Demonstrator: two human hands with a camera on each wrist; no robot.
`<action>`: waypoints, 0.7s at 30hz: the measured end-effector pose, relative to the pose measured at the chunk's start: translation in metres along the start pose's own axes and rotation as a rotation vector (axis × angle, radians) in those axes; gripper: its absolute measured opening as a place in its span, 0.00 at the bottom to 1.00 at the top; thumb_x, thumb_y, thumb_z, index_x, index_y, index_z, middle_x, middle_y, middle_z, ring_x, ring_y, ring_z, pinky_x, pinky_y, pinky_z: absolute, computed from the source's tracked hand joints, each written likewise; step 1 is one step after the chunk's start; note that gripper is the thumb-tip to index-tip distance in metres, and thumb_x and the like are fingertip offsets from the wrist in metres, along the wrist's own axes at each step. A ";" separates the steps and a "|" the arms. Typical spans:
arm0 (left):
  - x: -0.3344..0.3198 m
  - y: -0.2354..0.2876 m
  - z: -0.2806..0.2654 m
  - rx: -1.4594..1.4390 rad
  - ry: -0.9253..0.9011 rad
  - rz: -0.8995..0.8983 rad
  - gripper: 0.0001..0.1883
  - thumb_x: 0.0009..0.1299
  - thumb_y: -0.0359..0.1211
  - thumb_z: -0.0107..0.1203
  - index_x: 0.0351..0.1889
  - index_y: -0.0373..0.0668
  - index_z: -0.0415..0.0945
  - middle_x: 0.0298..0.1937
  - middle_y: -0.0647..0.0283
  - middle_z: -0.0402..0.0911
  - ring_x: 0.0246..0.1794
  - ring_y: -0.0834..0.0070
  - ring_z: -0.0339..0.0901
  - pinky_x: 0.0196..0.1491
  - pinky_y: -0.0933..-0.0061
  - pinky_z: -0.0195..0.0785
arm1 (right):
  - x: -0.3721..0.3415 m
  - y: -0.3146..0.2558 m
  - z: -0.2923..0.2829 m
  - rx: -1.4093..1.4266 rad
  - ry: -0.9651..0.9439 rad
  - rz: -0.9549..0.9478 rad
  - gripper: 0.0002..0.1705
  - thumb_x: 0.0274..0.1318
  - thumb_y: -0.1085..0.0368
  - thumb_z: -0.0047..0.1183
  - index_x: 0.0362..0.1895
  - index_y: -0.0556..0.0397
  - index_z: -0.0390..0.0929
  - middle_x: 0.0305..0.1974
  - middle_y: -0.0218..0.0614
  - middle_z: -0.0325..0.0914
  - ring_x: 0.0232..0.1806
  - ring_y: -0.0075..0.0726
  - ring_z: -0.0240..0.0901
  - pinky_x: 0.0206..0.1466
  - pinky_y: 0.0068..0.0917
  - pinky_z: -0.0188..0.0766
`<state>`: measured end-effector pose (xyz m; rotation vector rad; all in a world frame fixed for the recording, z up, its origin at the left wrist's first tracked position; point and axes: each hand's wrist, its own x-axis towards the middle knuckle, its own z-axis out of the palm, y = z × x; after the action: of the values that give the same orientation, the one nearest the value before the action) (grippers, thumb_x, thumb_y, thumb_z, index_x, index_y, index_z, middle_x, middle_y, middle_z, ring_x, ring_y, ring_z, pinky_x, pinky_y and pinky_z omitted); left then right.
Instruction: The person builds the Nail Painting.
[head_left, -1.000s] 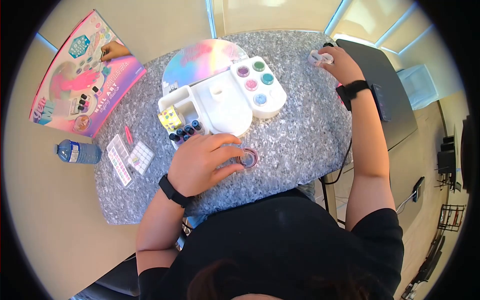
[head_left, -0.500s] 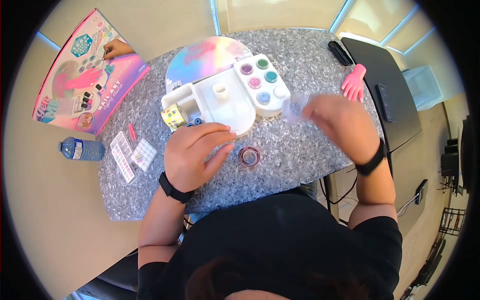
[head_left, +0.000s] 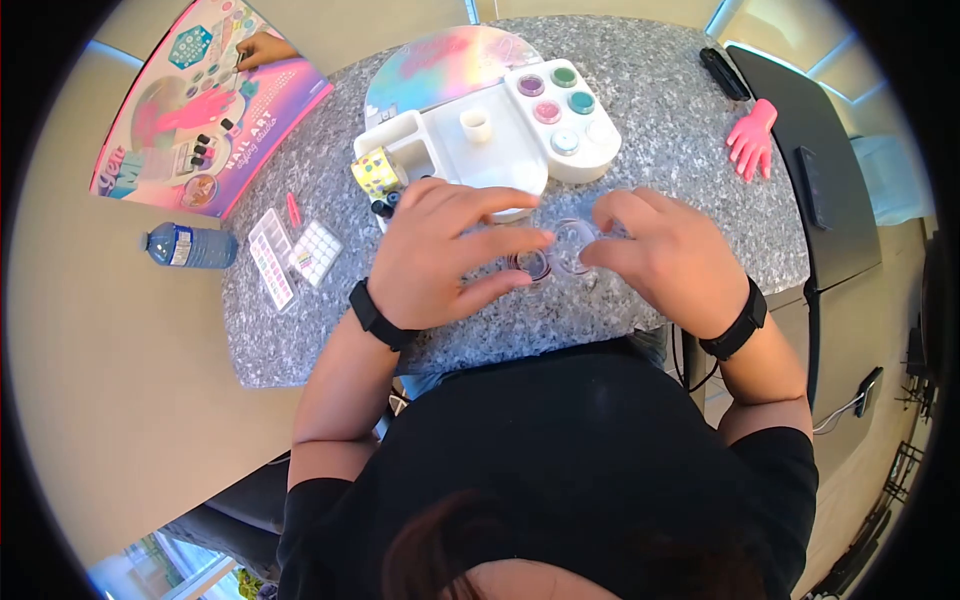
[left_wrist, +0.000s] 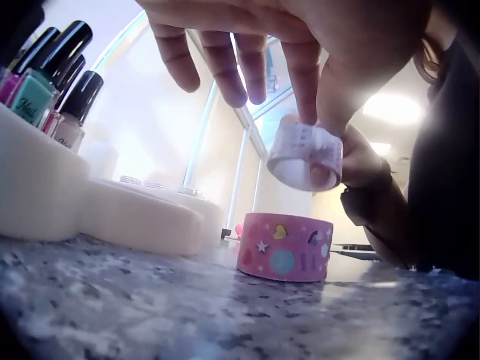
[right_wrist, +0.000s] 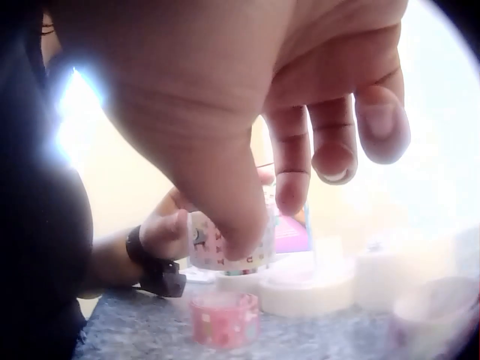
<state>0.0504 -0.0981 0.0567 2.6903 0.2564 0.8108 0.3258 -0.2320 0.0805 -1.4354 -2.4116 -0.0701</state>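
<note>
My right hand (head_left: 680, 260) pinches a white, printed sticker roll (left_wrist: 304, 161) between thumb and fingers, the thumb reaching inside its ring in the left wrist view. My left hand (head_left: 440, 250) reaches in from the other side with spread, slightly bent fingers, its fingertips right at the roll's edge. Below both hands, a pink sticker roll (left_wrist: 285, 247) with small coloured pictures stands on the speckled table (left_wrist: 187, 315). Another pale roll (right_wrist: 439, 322) appears blurred low in the right wrist view.
Beyond the hands sits a white tray set (head_left: 490, 150) with glitter pots (head_left: 547, 110), nail polish bottles (left_wrist: 37, 94) and a yellow roll (head_left: 376, 172). Left are a water bottle (head_left: 190, 246), sticker sheets (head_left: 272, 258) and a box (head_left: 205, 110). A pink model hand (head_left: 752, 140) lies right.
My right hand has come back from the table's far right side, bringing pale rolls towards the pink roll. My left hand has stayed near the pink roll. The head view has shifted.
</note>
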 end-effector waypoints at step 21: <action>-0.009 -0.008 -0.008 0.147 -0.070 -0.026 0.15 0.56 0.46 0.79 0.38 0.55 0.92 0.80 0.63 0.80 0.71 0.57 0.79 0.76 0.47 0.67 | 0.008 -0.016 0.026 0.001 -0.032 0.030 0.13 0.66 0.54 0.67 0.48 0.43 0.80 0.39 0.30 0.76 0.45 0.42 0.81 0.47 0.42 0.80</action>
<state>0.0383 -0.0913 0.0559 2.8393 0.3467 0.7143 0.3017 -0.2282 0.0605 -1.4822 -2.4145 -0.0388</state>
